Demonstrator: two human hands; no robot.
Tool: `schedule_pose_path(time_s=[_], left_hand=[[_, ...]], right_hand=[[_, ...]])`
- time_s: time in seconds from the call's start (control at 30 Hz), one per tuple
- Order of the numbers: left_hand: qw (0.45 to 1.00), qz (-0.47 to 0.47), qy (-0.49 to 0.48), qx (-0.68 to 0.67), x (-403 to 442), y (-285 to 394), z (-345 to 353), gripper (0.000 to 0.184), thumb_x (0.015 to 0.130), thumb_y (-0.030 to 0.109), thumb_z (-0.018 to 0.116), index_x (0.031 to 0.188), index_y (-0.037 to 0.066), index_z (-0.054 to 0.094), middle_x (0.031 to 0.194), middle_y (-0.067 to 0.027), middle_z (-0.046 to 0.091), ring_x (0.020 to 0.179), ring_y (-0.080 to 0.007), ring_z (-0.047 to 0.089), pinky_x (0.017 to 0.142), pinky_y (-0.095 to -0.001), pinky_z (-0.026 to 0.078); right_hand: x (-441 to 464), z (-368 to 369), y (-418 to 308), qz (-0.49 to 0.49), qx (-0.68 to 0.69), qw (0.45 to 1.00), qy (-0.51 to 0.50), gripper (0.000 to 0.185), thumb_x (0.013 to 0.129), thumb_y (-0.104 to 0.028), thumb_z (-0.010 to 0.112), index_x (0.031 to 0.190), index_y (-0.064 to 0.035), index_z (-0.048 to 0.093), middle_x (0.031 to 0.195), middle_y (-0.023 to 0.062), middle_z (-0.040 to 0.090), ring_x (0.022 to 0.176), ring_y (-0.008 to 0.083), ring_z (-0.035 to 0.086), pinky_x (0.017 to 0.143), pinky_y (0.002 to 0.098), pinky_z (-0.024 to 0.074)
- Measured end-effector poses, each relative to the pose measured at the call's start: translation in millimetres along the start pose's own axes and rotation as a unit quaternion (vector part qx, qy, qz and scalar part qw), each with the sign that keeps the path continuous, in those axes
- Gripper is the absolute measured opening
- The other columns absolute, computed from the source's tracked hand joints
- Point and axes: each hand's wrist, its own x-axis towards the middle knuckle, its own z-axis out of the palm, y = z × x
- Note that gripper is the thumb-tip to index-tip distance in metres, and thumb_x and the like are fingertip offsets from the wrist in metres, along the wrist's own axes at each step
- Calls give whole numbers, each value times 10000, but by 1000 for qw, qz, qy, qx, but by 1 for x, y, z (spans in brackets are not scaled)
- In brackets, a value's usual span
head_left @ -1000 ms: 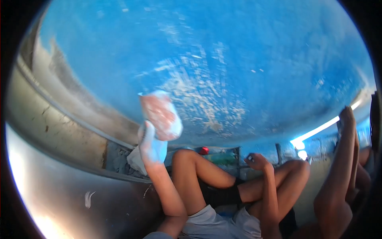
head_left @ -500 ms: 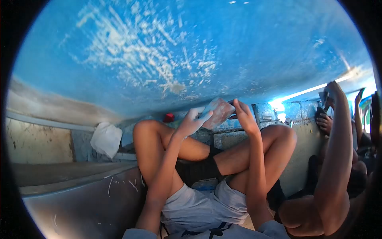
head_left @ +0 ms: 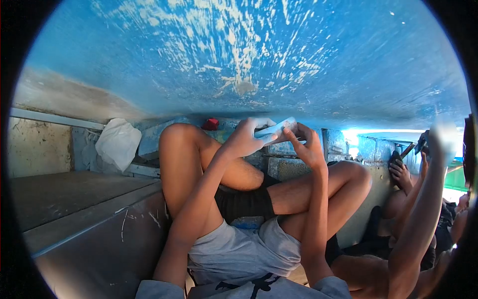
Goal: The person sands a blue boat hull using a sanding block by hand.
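In the head view a small folded sheet of sandpaper (head_left: 279, 128), coated in pale blue dust, is held between my two hands above my crossed legs. My left hand (head_left: 249, 138) pinches its left end, thumb along the near edge. My right hand (head_left: 307, 147) grips the right end with bent fingers. The sheet is seen nearly edge-on, so most of its face is hidden. Just beyond and overhead slopes a large blue painted surface (head_left: 328, 65), marked by many whitish scraped streaks.
A white plastic bag (head_left: 118, 144) hangs at the left, above a dark ledge (head_left: 79, 199). Something red (head_left: 210, 123) lies behind my knee. Concrete blocks (head_left: 289, 168) stand beyond my legs. At the right, another person's raised arm (head_left: 423, 219) reaches to the blue surface.
The sandpaper has tilted from showing its brownish face to nearly edge-on, with both hands still on it. My view has shifted. The other person's hand at right is now blurred.
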Motion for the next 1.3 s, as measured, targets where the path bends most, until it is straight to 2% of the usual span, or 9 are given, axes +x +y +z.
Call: schedule_pose_path(time_s=[0.23,0.6,0.7,0.8,0.87,0.97,1.03,1.13,1.3], left_hand=[[995,-42,8,93,-2,-1,-7,195,902,202,653,895,7,657,736,-3,605,732,-57,501,650,-272,419],[990,-109,-86,40,4,-19,8,395,966,363,579,794,10,625,684,43,546,658,-49,459,584,-256,386],[985,-135,-107,17,4,-13,8,430,962,402,578,771,20,627,682,45,562,651,-43,474,577,-260,395],[978,-162,-134,-9,6,-11,10,455,964,423,571,752,25,632,681,35,582,647,-43,496,575,-264,407],[974,-169,-149,-26,7,-12,12,465,967,427,564,744,25,635,680,30,591,643,-45,507,576,-267,413],[972,-167,-137,-87,7,-15,15,469,978,412,536,731,27,637,675,30,595,622,-64,529,568,-285,424],[989,-130,-44,-59,3,-19,14,478,993,330,483,664,7,607,583,-37,605,557,-131,567,585,-318,450],[985,-129,-14,117,-8,9,4,460,975,270,463,654,-30,600,565,-108,610,565,-206,615,603,-369,462],[969,-137,66,196,-16,-3,-2,443,955,264,475,686,-70,587,629,-235,592,607,-340,620,599,-436,436]], right_hand=[[-1,-1,1,8,-33,999,18,342,906,-301,672,908,41,678,807,163,702,725,181,664,693,327,491],[-4,-1,-4,39,-51,998,-5,382,940,-337,619,938,44,648,712,191,618,613,225,564,619,369,463],[-5,1,-3,15,-51,999,-5,386,968,-332,585,882,44,605,628,85,480,604,104,399,538,315,376],[-3,2,-2,1,-30,1000,-3,402,978,-347,560,913,47,605,654,111,516,616,136,420,571,338,406],[-3,-1,-6,24,-61,997,-38,424,976,-363,550,964,56,616,801,261,614,697,326,593,699,400,478],[-4,3,4,19,-17,1000,-1,435,995,-373,507,1034,51,597,843,269,627,764,360,620,726,412,480],[-5,7,21,25,-29,999,18,442,1000,-380,492,1059,48,588,854,269,631,786,370,627,729,420,480],[-4,4,22,32,-31,998,33,449,1003,-387,480,1082,45,579,860,270,637,803,386,634,728,431,479],[-2,6,24,67,-33,997,-23,425,995,-374,500,1070,34,587,821,263,638,785,385,636,712,427,477]])
